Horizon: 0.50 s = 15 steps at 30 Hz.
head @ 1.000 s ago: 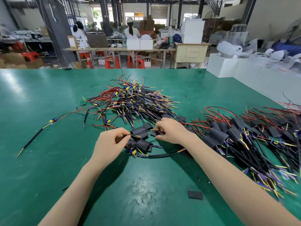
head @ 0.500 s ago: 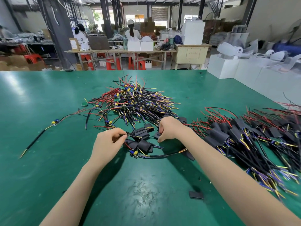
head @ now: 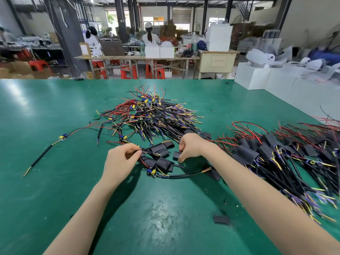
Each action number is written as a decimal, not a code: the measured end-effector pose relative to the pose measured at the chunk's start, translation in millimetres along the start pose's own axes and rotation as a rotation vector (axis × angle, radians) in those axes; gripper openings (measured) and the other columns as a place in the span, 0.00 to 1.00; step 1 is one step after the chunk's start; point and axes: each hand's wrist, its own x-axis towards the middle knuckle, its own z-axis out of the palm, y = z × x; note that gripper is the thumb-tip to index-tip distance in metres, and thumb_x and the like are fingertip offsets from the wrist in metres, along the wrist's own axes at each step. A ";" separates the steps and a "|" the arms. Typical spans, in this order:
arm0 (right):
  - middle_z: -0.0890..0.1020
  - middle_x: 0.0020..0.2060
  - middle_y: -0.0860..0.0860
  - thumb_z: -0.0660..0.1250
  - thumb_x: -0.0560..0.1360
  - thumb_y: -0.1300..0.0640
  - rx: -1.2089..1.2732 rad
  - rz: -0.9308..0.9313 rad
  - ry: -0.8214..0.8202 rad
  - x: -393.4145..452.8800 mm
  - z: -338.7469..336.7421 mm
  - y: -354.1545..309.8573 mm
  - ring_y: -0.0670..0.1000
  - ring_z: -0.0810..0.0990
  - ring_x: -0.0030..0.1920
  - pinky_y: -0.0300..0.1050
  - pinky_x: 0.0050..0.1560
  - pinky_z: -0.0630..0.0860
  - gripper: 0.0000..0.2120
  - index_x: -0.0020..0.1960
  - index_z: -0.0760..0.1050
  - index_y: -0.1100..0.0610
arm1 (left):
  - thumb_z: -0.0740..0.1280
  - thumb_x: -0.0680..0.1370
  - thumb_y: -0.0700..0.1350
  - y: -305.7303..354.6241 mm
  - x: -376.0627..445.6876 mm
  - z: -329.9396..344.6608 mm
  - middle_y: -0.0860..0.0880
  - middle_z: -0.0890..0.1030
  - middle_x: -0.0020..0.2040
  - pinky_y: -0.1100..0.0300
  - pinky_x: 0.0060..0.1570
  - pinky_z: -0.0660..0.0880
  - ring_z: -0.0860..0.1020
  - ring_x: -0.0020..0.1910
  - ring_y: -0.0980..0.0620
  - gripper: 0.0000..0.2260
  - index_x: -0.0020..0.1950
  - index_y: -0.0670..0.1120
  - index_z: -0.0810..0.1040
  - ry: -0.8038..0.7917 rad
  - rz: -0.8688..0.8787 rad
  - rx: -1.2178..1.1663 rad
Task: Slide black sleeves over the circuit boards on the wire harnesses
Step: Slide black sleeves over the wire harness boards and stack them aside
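Your left hand pinches the wire harness near its end. Your right hand pinches 1 loose black sleeve lying on the green surface, just beside the small pile of sleeves. Lift that sleeve alone. Squeeze its sides so its mouth opens. Hold the wires straight and tight, then push them through until the sleeve covers the circuit board.

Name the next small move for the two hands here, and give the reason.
Probably lift the black sleeve that the right hand pinches and bring its open end to the wire ends pinched by the left hand. The two sit apart, and that harness is not yet threaded through this sleeve.
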 end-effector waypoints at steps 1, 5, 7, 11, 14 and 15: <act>0.83 0.49 0.57 0.78 0.65 0.51 -0.021 0.002 -0.015 0.8 -0.7 -0.3 0.55 0.80 0.47 0.47 0.48 0.78 0.22 0.52 0.80 0.64 | 0.72 0.75 0.39 0.0 0.0 -0.3 0.52 0.85 0.39 0.54 0.49 0.78 0.82 0.42 0.51 0.03 0.44 0.46 0.85 0.000 0.000 0.004; 0.83 0.50 0.55 0.79 0.62 0.48 -0.071 0.000 -0.053 3.1 -5.7 -3.4 0.57 0.78 0.52 0.51 0.53 0.78 0.23 0.52 0.81 0.59 | 0.71 0.75 0.39 -2.1 0.4 -0.5 0.52 0.85 0.40 0.58 0.47 0.77 0.82 0.42 0.52 0.03 0.44 0.45 0.85 -0.001 -0.004 0.005; 0.83 0.47 0.51 0.79 0.62 0.48 -0.013 -0.022 -0.011 3.4 -4.9 -2.9 0.54 0.79 0.51 0.51 0.54 0.78 0.20 0.50 0.81 0.55 | 0.71 0.75 0.39 -3.2 1.0 -0.2 0.53 0.84 0.39 0.61 0.46 0.75 0.82 0.41 0.54 0.03 0.43 0.46 0.84 0.009 -0.015 -0.009; 0.82 0.41 0.46 0.79 0.64 0.60 0.669 -0.164 0.184 -4.3 1.7 -4.5 0.45 0.79 0.44 0.40 0.49 0.74 0.13 0.45 0.79 0.52 | 0.71 0.75 0.38 -5.2 4.4 -2.4 0.52 0.83 0.35 0.69 0.40 0.71 0.77 0.33 0.61 0.05 0.40 0.46 0.83 0.119 -0.040 -0.063; 0.84 0.40 0.43 0.76 0.67 0.64 1.217 -0.207 0.308 -13.9 -2.6 -3.8 0.42 0.80 0.42 0.36 0.46 0.76 0.13 0.46 0.79 0.50 | 0.71 0.75 0.38 -6.0 8.3 -7.3 0.51 0.84 0.37 0.67 0.40 0.71 0.75 0.33 0.59 0.06 0.40 0.48 0.82 0.192 -0.033 -0.125; 0.84 0.39 0.44 0.76 0.67 0.64 1.226 -0.228 0.363 -17.2 -4.7 -1.6 0.42 0.81 0.41 0.35 0.45 0.77 0.13 0.46 0.79 0.50 | 0.71 0.75 0.38 -5.5 9.1 -9.0 0.52 0.84 0.37 0.66 0.40 0.72 0.76 0.33 0.59 0.08 0.39 0.49 0.82 0.185 -0.027 -0.176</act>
